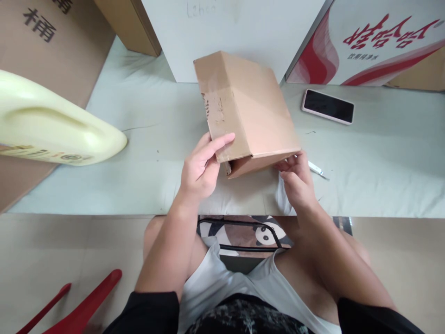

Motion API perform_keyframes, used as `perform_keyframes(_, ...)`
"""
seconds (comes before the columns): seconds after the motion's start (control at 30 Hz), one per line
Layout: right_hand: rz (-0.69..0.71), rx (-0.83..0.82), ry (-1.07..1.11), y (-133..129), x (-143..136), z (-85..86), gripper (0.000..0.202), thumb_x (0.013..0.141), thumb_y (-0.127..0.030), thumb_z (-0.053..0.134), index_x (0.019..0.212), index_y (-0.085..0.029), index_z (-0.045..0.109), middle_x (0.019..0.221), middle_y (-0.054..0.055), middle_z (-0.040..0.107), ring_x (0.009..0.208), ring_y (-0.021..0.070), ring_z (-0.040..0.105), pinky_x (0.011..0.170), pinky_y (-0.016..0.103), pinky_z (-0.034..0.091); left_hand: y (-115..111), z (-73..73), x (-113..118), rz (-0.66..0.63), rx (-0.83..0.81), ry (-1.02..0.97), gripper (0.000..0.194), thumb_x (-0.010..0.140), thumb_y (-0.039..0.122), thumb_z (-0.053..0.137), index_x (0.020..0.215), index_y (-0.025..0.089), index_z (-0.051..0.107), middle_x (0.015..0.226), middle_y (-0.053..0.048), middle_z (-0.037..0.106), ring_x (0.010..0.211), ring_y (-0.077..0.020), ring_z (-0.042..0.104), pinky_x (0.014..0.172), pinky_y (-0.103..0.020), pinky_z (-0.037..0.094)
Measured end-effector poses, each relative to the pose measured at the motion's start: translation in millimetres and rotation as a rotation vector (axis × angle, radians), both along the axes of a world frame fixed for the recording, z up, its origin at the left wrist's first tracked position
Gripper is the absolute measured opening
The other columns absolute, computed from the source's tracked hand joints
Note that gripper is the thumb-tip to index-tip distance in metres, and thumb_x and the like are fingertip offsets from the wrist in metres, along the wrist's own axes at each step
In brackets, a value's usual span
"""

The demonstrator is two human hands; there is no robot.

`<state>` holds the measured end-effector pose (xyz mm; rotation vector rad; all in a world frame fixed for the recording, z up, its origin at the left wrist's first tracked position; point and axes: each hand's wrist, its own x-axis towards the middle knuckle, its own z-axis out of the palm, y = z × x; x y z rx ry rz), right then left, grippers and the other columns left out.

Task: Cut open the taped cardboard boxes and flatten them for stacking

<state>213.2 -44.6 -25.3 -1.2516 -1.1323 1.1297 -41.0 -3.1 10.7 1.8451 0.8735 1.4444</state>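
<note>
A brown cardboard box (pixel 262 104) is tilted above the pale green cloth-covered surface, between my two hands. Its left side has a torn patch, and one flap at the near end hangs partly open. My left hand (pixel 203 167) grips the box's left side near the front corner, with the index finger lying along the cardboard. My right hand (pixel 297 178) holds the near right corner, its fingertips partly hidden under the box. Just right of that hand lies a small white cutter-like tool (pixel 317 170), partly covered. Some crumpled white material (pixel 283 197) sits below the right hand.
A phone (pixel 327 106) lies on the cloth (pixel 382 153) to the right. Behind stand a white box (pixel 229 28) and a red-and-white carton (pixel 368 51). At left are a pale yellow bottle (pixel 55 123) and a large carton (pixel 66 55). Red objects (pixel 90 301) are at the lower left.
</note>
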Motion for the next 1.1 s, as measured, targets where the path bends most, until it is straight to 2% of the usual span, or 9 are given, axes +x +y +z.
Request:
perform_keyframes(0.13,-0.004,0.012,-0.005,-0.5,-1.4,1.5,0.053,0.070,-0.025,0.062,0.121,-0.035,0.053,0.137,0.004,0.067,0.118,0.0295,0.067,0.108,0.058,0.055,2.5,-5.4,1.4,0.011,0.035,0.030,0.041,0.103,0.038,0.066,0.144,0.033,0.062,0.131,-0.008,0.071,0.120,-0.0231,0.073,0.102,-0.037,0.064)
perform_keyframes(0.27,0.005,0.053,0.002,-1.4,-2.1,2.9,0.055,0.075,-0.026,0.063,0.128,-0.038,0.055,0.137,0.003,0.066,0.119,0.0286,0.067,0.107,0.056,0.056,5.8,-13.1,4.8,0.091,0.086,-0.052,0.048,0.101,0.050,0.067,0.144,0.037,0.053,0.127,-0.007,0.069,0.110,-0.0225,0.074,0.093,-0.036,0.064)
perform_keyframes(0.43,0.038,0.037,-0.029,-1.2,-1.2,2.9,0.059,0.077,-0.027,0.062,0.134,-0.038,0.055,0.140,0.004,0.064,0.124,0.0300,0.066,0.108,0.056,0.055,5.6,-10.5,6.7,0.193,0.155,-0.037,0.032,0.105,0.050,0.059,0.133,0.034,0.060,0.109,-0.004,0.071,0.094,-0.0187,0.074,0.084,-0.032,0.063)
perform_keyframes(0.63,0.030,0.013,-0.015,-0.9,0.4,1.3,0.061,0.075,-0.026,0.063,0.135,-0.038,0.056,0.142,0.005,0.064,0.125,0.0321,0.065,0.109,0.058,0.055,5.2,-5.8,3.6,0.146,0.192,0.018,0.032,0.107,0.049,0.054,0.134,0.034,0.063,0.112,-0.004,0.072,0.097,-0.0188,0.073,0.082,-0.031,0.060)
perform_keyframes(0.7,0.030,0.004,-0.030,-1.0,1.1,0.6,0.061,0.075,-0.026,0.062,0.134,-0.037,0.056,0.141,0.005,0.064,0.125,0.0319,0.065,0.108,0.058,0.055,5.3,-4.6,4.2,0.143,0.193,0.030,0.033,0.107,0.051,0.054,0.133,0.033,0.064,0.106,-0.004,0.071,0.090,-0.0179,0.072,0.077,-0.031,0.059)
perform_keyframes(0.87,0.023,0.008,-0.060,-1.2,1.6,-1.2,0.055,0.075,-0.026,0.061,0.129,-0.037,0.056,0.136,0.004,0.064,0.117,0.0280,0.066,0.095,0.049,0.059,5.1,0.6,8.2,0.155,0.186,-0.051,0.022,0.107,0.047,0.057,0.116,0.032,0.069,0.085,-0.001,0.064,0.073,-0.0146,0.064,0.066,-0.028,0.054)
perform_keyframes(1.0,0.013,0.001,-0.030,-0.3,-0.7,-0.3,0.059,0.073,-0.026,0.062,0.131,-0.037,0.058,0.136,0.004,0.064,0.111,0.0256,0.066,0.078,0.039,0.057,4.2,1.6,7.5,0.135,0.159,-0.071,0.019,0.106,0.044,0.060,0.116,0.032,0.070,0.086,-0.001,0.064,0.076,-0.0143,0.063,0.068,-0.028,0.055)
perform_keyframes(1.1,0.006,-0.001,-0.033,0.3,-2.0,0.4,0.065,0.071,-0.027,0.062,0.135,-0.037,0.058,0.137,0.004,0.065,0.113,0.0266,0.066,0.077,0.039,0.058,3.5,-1.4,6.0,0.119,0.143,-0.063,0.024,0.106,0.046,0.058,0.124,0.034,0.069,0.095,-0.003,0.068,0.083,-0.0162,0.067,0.072,-0.030,0.058)
